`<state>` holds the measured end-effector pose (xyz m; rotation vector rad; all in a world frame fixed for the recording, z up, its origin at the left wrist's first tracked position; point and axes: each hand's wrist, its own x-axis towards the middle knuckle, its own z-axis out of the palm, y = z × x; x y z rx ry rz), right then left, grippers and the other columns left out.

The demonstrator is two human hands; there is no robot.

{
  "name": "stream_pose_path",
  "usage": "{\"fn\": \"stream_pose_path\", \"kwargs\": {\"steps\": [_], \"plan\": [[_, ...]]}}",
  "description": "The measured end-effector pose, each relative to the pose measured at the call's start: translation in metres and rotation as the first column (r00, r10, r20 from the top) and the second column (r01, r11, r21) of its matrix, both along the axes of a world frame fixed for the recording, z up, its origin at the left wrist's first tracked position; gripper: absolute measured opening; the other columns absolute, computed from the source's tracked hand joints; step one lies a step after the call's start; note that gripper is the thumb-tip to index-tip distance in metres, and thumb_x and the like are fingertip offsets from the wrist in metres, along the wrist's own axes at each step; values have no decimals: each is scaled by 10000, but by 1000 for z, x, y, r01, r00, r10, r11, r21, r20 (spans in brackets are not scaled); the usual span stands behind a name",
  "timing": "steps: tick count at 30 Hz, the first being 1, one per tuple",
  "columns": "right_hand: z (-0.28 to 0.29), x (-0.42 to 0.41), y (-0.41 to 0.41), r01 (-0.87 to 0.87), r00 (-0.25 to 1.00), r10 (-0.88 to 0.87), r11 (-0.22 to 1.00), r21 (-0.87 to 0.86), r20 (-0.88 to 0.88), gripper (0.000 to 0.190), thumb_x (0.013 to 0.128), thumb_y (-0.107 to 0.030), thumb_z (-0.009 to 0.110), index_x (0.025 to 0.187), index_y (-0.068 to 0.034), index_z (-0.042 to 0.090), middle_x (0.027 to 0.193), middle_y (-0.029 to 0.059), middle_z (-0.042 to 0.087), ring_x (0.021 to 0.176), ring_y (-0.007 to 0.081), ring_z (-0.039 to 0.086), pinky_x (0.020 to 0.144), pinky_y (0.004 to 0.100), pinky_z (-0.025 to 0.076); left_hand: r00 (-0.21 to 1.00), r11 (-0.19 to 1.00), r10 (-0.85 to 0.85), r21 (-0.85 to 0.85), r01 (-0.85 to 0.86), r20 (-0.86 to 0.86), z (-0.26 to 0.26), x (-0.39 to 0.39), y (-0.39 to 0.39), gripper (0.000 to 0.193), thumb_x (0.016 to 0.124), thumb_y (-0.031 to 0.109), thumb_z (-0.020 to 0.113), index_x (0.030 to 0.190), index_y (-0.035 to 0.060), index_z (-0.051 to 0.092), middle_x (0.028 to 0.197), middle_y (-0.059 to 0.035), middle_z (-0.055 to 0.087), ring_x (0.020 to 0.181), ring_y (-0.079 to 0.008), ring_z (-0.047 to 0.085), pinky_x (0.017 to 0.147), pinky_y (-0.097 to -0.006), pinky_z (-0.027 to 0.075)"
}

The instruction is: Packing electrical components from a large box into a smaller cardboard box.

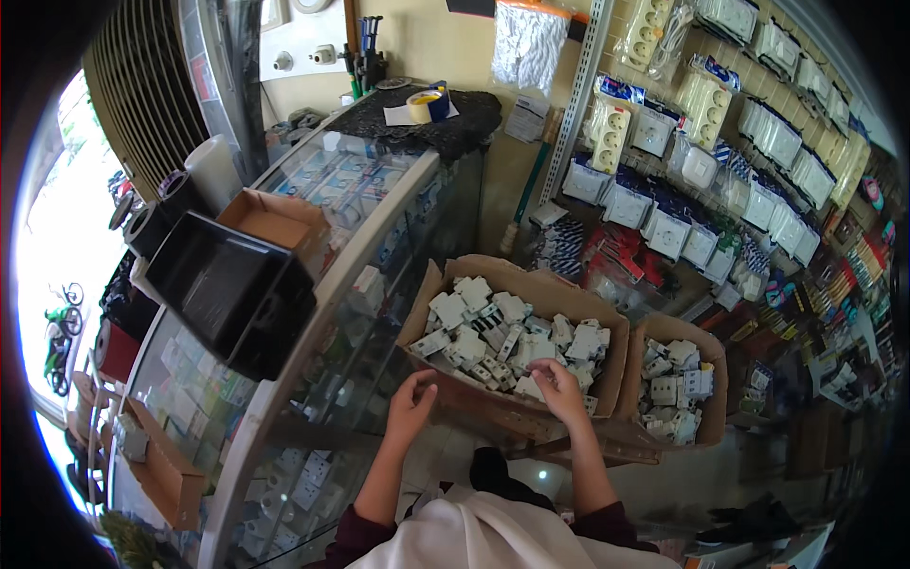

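Note:
A large open cardboard box (615,384) stands before me, heaped with white modular circuit breakers (469,345). My left hand (411,404) hovers near the box's front left edge with thumb and fingers apart, holding nothing visible. Over the front part of the heap is my right hand (559,390), its fingers loosely curled and apart. I see nothing in its grasp; whether its fingertips touch a breaker is hard to tell. To the right, a smaller cardboard box (718,398) holds more breakers, one with a grey-blue face (698,384).
A glass display counter (419,181) runs along the left. On it sit a black plastic bin (220,284), a brown cardboard tray (274,217) and tape rolls (426,107). Packaged sockets and power strips (610,139) hang on the right wall. A wooden stand (554,451) is below the boxes.

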<state>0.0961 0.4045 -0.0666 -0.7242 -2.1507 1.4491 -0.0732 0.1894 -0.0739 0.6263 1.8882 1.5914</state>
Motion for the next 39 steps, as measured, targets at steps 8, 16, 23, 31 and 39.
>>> {"fn": "stream_pose_path", "kwargs": {"steps": [8, 16, 23, 31, 39], "plan": [[-24, -35, 104, -137, 965, 94, 977, 164, 243, 327, 822, -143, 569, 1128, -43, 514, 1101, 165, 575, 1011, 324, 553, 878, 377, 429, 903, 980, 143, -72, -188, -405, -25, -42, 79, 350, 790, 104, 597, 1126, 32, 530, 1015, -101, 594, 903, -207, 553, 774, -311, 426], [-29, -37, 183, -146, 817, -71, 934, 325, 572, 434, 751, -23, 538, 1182, -15, 487, 1197, 210, 507, 1095, 341, 495, 903, 402, 411, 765, 928, -9, -291, -234, -644, -48, -74, 138, 590, 758, 149, 621, 1256, -30, 360, 1223, -243, 433, 1125, -405, 402, 958, -443, 319], [-29, 12, 201, -332, 613, -87, 873, 357, 785, 413, 672, -65, 654, 1063, 2, 539, 1063, 213, 567, 1017, 361, 532, 864, 418, 435, 703, 969, 90, -102, -226, -705, -28, -33, 177, 550, 775, 127, 603, 1253, -20, 373, 1234, -230, 438, 1148, -392, 402, 978, -435, 310], [-41, 12, 201, -248, 705, -70, 908, 338, 705, 331, 692, 20, 583, 1021, -11, 581, 1031, 199, 578, 996, 362, 539, 853, 402, 430, 798, 941, -306, -36, 337, -520, -11, 42, 232, 435, 780, 138, 620, 1188, 61, 490, 1157, -159, 524, 1068, -327, 490, 917, -386, 379], [-39, 25, 213, -127, 834, 63, 989, 79, 549, 387, 637, 94, 511, 1000, -6, 600, 975, 200, 604, 938, 358, 571, 823, 373, 449, 640, 763, -645, -391, 515, -417, -72, 80, 271, 580, 721, 211, 670, 1192, -22, 423, 1150, -235, 497, 1054, -380, 490, 891, -420, 408]]}}
